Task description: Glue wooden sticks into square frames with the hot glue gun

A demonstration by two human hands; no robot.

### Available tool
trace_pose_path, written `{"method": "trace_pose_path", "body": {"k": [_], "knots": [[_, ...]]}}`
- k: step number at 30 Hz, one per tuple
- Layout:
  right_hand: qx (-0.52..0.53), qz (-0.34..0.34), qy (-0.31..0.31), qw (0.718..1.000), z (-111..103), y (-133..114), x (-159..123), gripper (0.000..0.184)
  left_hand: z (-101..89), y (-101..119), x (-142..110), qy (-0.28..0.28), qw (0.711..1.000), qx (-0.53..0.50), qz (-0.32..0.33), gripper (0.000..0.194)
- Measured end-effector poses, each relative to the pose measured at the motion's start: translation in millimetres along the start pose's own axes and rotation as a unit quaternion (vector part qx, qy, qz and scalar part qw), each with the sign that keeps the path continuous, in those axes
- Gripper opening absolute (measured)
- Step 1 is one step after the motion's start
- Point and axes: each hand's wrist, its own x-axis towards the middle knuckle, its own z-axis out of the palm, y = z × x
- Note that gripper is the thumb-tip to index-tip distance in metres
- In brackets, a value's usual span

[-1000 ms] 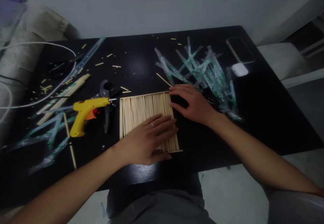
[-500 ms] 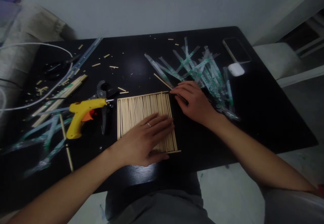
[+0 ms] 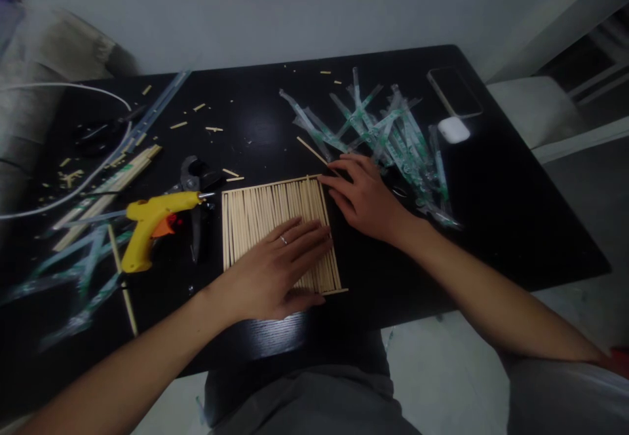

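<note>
At a black table (image 3: pixel 506 225) before a pale wall, a person works over a squarish panel of thin wooden sticks (image 3: pixel 270 206) lying flat near the front edge. Far left, a white cable (image 3: pixel 63 84) loops past a bundle of sticks (image 3: pixel 105 202). Next rest a yellow glue gun (image 3: pixel 162 207), its nozzle pointing toward the panel, and a dark hand cutter (image 3: pixel 196 235). Across the panel lies the left hand (image 3: pixel 282 268), flat and gripping nothing, just as it was a second ago. Close by, the right hand (image 3: pixel 363 196) has shifted slightly at the back right corner, one fingertip at the edge; whether it pinches anything, an onlooker cannot tell. The sticks look undisturbed, suggesting a small adjustment at that corner while the palm steadies the rest. Behind, a loose stick (image 3: pixel 311 149) runs up to the fingers, and the outermost strip (image 3: pixel 293 102) of a clear plastic pile (image 3: pixel 400 140) has swung a touch leftward. Farthest right sit a white case (image 3: pixel 453 130) and a phone (image 3: pixel 455 93).
</note>
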Motion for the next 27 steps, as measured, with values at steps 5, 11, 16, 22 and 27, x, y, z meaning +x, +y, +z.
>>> {"method": "trace_pose_path", "body": {"k": [5,11,16,22,27], "knots": [[-0.006,0.000,-0.005,1.000,0,-1,1,0.036,-0.7,1,0,0.000,1.000,0.005,-0.001,0.076],[0.035,0.015,0.021,0.999,-3,-2,3,0.025,-1.9,1,2,-0.002,1.000,0.016,0.002,0.074],[0.059,0.021,0.073,0.995,-4,-2,4,0.015,-1.3,1,1,0.003,1.000,0.007,-0.001,0.074],[0.138,0.102,0.104,0.980,-18,-9,6,0.020,0.0,0,1,0.009,1.000,-0.005,-0.001,0.072],[0.369,0.237,0.106,0.892,-45,-28,-5,0.035,3.2,-1,2,0.015,1.000,0.007,0.005,0.071]]}}
